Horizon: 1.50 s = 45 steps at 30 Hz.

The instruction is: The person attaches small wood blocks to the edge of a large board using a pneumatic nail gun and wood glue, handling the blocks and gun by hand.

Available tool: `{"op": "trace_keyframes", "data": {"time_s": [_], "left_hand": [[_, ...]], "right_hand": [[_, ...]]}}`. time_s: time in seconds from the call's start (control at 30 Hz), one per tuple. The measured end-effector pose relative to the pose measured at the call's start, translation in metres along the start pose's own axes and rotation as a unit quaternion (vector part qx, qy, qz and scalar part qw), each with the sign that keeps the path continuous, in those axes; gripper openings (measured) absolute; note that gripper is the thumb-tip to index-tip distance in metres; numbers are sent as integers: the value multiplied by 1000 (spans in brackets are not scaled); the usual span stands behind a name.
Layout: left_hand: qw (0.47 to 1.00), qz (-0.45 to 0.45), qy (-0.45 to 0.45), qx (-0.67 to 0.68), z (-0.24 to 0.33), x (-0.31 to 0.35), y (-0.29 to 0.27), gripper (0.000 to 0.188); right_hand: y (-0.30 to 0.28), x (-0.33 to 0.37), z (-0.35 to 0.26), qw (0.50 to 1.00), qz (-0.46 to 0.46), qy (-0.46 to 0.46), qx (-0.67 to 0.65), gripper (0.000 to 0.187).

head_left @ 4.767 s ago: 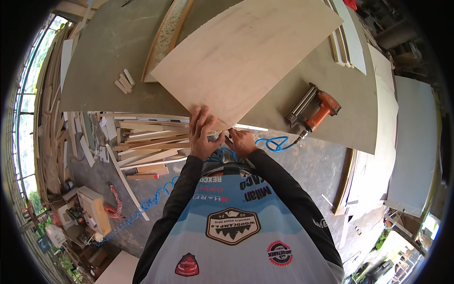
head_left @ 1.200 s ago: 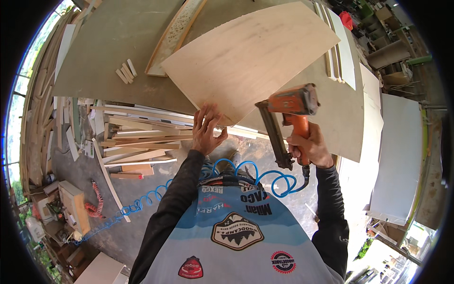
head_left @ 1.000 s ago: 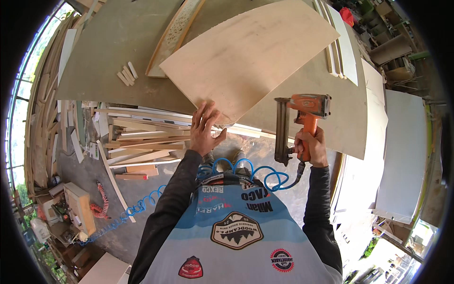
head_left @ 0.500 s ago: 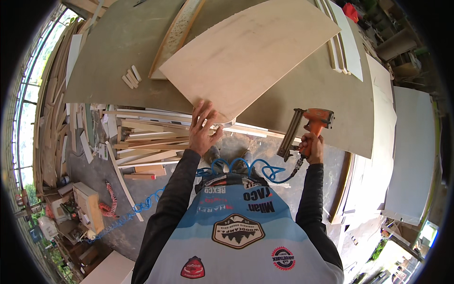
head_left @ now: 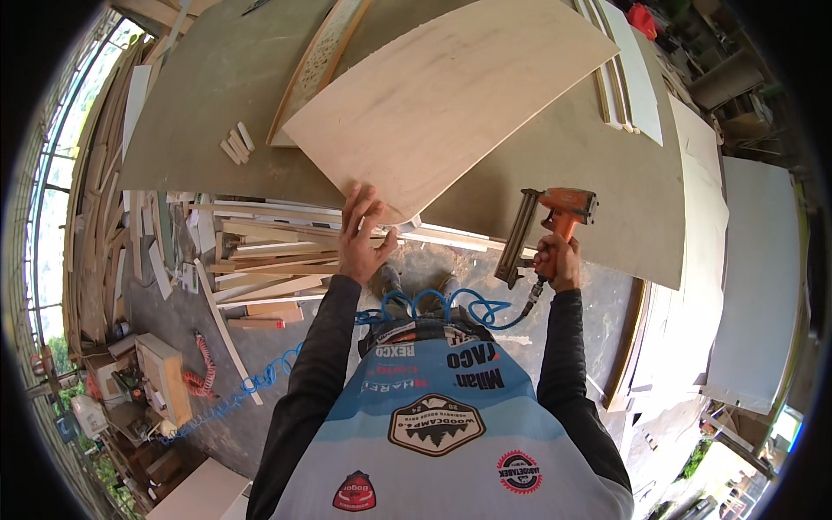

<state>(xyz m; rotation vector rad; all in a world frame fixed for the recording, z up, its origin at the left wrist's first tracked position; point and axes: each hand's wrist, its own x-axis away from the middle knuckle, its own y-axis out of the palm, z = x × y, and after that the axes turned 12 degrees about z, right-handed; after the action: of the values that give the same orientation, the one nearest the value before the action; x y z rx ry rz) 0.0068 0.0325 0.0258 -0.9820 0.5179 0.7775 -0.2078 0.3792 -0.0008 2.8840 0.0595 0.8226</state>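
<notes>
Left hand (head_left: 360, 249) at frame centre, fingertips on the near corner of the pale wood panel (head_left: 451, 104) — fingers slightly spread, thumb standing apart; can't tell if the thumb touches the underside. Panel sits upper centre on the brown worktop (head_left: 598, 199), corner at the worktop's near edge. Right hand (head_left: 562, 258), right of centre, has fingers curled around the grip of the orange nail gun (head_left: 568, 204) — well apart from the panel. Blue coiled hose (head_left: 464, 308) runs from its handle. Short wood sticks (head_left: 236, 144) lie upper left.
</notes>
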Motion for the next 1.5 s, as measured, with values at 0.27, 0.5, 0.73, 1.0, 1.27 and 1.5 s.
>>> {"op": "trace_keyframes", "data": {"time_s": [0.27, 0.5, 0.73, 1.0, 1.27, 1.5], "left_hand": [[999, 9, 15, -33, -1, 3, 5, 64], [997, 45, -2, -60, 2, 16, 22, 71], [998, 30, -3, -62, 3, 13, 22, 73], [992, 64, -72, 78, -21, 5, -18, 58], [882, 247, -379, -134, -247, -7, -75, 28], [845, 64, -420, -325, -387, -74, -72, 74]], "right_hand": [[6, -30, 23, 997, -35, -5, -69, 22], [6, -56, 22, 997, 4, -18, -69, 22], [-22, -104, 21, 985, 106, -91, 101, 34], [-5, -68, -9, 687, 249, -238, 640, 67], [-4, -23, 32, 689, 383, -251, 562, 64], [-13, 12, 67, 744, 431, -224, 459, 51]]}}
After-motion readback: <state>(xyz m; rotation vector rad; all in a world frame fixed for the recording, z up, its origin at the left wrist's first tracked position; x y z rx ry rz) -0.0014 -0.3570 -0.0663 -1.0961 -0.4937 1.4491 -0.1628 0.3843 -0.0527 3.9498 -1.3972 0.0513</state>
